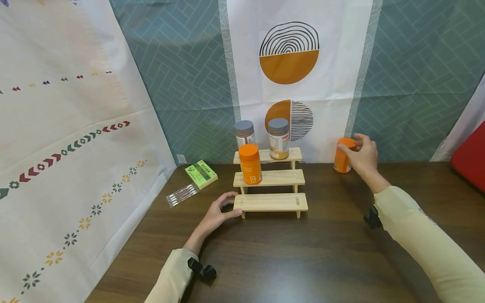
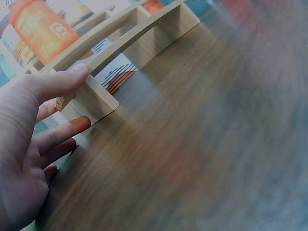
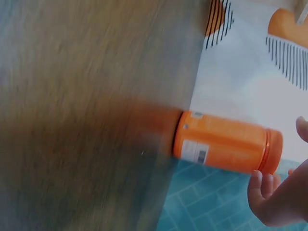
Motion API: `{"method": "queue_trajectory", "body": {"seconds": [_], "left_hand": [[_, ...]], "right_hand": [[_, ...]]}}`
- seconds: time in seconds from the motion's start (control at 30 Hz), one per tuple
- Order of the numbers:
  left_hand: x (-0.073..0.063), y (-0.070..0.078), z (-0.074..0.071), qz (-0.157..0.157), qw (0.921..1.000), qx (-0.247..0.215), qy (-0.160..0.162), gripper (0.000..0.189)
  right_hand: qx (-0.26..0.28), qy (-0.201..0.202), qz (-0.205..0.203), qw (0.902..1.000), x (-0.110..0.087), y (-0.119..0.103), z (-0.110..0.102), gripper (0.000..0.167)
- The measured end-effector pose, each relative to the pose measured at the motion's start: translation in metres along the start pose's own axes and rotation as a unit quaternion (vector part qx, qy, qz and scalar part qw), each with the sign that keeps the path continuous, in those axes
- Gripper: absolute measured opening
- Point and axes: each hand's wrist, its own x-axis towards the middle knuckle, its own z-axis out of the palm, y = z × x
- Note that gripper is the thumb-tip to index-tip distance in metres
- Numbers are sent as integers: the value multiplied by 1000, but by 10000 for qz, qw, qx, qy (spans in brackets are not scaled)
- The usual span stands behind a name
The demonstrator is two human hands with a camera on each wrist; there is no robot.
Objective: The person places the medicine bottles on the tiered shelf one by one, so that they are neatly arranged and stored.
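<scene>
A three-step wooden display stand (image 1: pixel 270 202) stands on the table. My left hand (image 1: pixel 218 214) pinches the left end of its lowest step, thumb in front and index finger behind; the other fingers extend below in the left wrist view. An orange bottle (image 1: pixel 251 170) stands on the middle step. Two grey-lidded bottles, a left one (image 1: pixel 244 136) and a right one (image 1: pixel 278 145), occupy the top step. Far right, another orange bottle (image 3: pixel 221 143) is upright on the table. My right hand (image 1: pixel 361 156) is at its cap, fingers by one side and the thumb spread apart from it.
Left of the stand lie a green and yellow box (image 1: pixel 201 174) and a clear pack of thin sticks (image 1: pixel 182 195). A patterned cloth (image 1: pixel 189 84) hangs along the table's back edge. Something red (image 1: pixel 471 155) is at the far right.
</scene>
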Motion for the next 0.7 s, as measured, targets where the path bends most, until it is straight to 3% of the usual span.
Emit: {"method": "queue_trajectory", "body": {"seconds": [0.23,0.7], "left_hand": [[0,0,0,6,10000,22,-8,56],[0,0,0,-61,10000,-46,24,56]], "right_hand": [[-239,-522,79,9983,6,11,0,74],[-312,-722,27,9969,16,18,3,76]]}}
